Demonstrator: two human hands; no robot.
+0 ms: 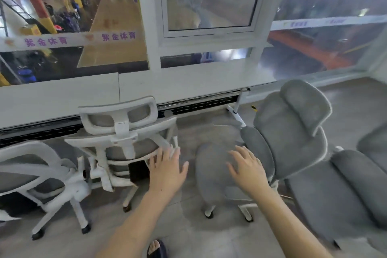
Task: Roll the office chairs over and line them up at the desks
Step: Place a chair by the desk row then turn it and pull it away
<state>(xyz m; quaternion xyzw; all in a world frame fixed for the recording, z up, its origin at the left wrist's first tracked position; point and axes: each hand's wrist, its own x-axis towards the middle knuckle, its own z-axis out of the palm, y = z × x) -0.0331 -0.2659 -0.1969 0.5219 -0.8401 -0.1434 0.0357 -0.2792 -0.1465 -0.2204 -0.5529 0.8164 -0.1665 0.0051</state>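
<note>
In the head view, a long white desk point(188, 81) is seen running beneath the windows, with its front edge facing the camera. Two white mesh chairs are already drawn up to that edge: one mesh chair point(123, 142) is tucked in near the seam between the two desk tops, its headrest close under the front edge, and a second mesh chair point(35, 176) is parked just beside it toward the desk's left end, only partly in frame. A grey padded chair point(287, 138) is seen off the right end of the desk, on open floor, turned at an angle and not yet pushed in; its seat is blurred. Part of another grey padded chair point(354, 190) is seen at the right edge of the frame, well apart from the desk. The left hand point(167, 169) is held out with fingers spread, empty, near the side of the tucked-in mesh chair; whether it touches is not clear. The right hand point(245, 169) is likewise spread and empty, reaching over the blurred seat of the grey padded chair, gripping nothing. The task is judged to be partly done: two chairs are lined up, and at least the two grey ones remain to be rolled over and squared to the front edge.
</note>
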